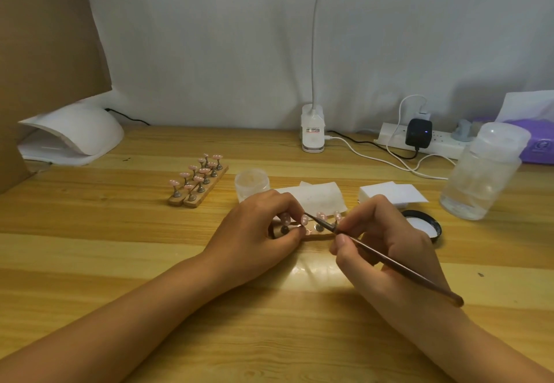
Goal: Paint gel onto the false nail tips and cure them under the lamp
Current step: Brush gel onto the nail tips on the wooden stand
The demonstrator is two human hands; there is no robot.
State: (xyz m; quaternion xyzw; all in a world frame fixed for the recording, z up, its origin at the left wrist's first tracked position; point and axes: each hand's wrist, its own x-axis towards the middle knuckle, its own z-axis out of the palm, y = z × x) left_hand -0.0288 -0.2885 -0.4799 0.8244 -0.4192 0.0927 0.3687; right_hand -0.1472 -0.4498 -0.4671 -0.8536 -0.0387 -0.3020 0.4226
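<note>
Left hand [257, 226]: fingers curled, grips left end of wooden strip [317, 235] at table [120, 247] centre. Strip carries row of pink nail tips [321, 216] on pegs. Right hand [386, 238]: thumb and fingers pinch brush [419, 277] near ferrule, handle slanting back over wrist. Bristle tip meets second nail tip from left (contact small, hard to judge). Two more loaded strips [198, 186] sit far left; white curing lamp [75, 133] beyond them, well apart. Open gel jar [251, 183] sits just behind left hand, black lid [425, 223] beside right hand.
</note>
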